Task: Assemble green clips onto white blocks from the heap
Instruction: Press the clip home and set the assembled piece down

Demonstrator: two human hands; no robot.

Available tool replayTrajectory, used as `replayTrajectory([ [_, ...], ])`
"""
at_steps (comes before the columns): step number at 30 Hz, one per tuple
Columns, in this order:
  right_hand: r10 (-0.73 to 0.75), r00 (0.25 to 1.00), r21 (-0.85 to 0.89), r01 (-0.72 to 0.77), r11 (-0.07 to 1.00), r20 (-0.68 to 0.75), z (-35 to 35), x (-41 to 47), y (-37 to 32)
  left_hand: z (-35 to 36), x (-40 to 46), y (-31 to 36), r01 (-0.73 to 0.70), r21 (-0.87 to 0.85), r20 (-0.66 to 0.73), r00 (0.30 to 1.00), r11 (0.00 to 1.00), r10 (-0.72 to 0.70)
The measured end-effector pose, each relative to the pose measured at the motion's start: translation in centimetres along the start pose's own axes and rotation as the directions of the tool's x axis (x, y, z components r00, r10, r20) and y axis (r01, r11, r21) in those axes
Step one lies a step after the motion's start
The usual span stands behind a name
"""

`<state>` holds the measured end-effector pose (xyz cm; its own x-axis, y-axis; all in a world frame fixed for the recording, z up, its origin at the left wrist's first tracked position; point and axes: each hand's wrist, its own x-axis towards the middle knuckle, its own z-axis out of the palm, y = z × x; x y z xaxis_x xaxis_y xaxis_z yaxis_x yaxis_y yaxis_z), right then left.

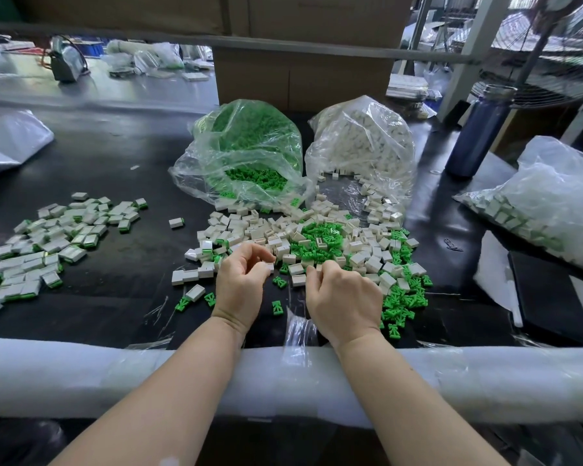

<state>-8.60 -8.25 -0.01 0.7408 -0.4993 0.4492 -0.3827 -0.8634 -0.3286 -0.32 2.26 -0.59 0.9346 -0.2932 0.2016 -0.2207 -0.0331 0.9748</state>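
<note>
Readable text: none could be made out anywhere in the view.
Cartons [303, 35]: plain brown faces at the bench's far edge, no print legible.
Bags [360, 142]: clear plastic, no label seen.
Bottle [478, 129]: dark blue, near the bench's right edge, no brand readable.
Blocks [256, 230] and clips [320, 237]: no markings sharp enough to read.
</note>
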Motion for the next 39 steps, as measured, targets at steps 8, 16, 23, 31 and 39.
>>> replayTrajectory([
  [8,0.035,0.998,-0.043,-0.037,0.998,-0.043,-0.7,0.2,-0.3,0.2,-0.4,0.1,-0.017,0.428,0.177,0.982,0.904,-0.066],
  [16,-0.182,0.980,0.070,0.177,0.982,0.084,-0.2,0.3,0.3,0.2,0.1,-0.2,0.034,-0.078,0.084,0.996,0.996,-0.028],
  [23,-0.308,0.951,0.123,0.302,0.945,0.032,-0.2,0.0,0.2,-0.1,0.2,-0.2,0.016,0.032,-0.027,1.000,0.999,-0.015],
  [31,-0.064,0.998,0.046,0.064,0.997,0.002,0.5,0.5,0.9,0.1,0.0,-0.4,0.077,0.410,-0.167,0.986,0.909,-0.008],
  [39,0.004,0.994,0.005,-0.004,1.000,0.114,1.0,0.8,1.5,0.3,-0.2,0.0,-0.001,0.108,0.136,0.991,0.994,-0.014],
])
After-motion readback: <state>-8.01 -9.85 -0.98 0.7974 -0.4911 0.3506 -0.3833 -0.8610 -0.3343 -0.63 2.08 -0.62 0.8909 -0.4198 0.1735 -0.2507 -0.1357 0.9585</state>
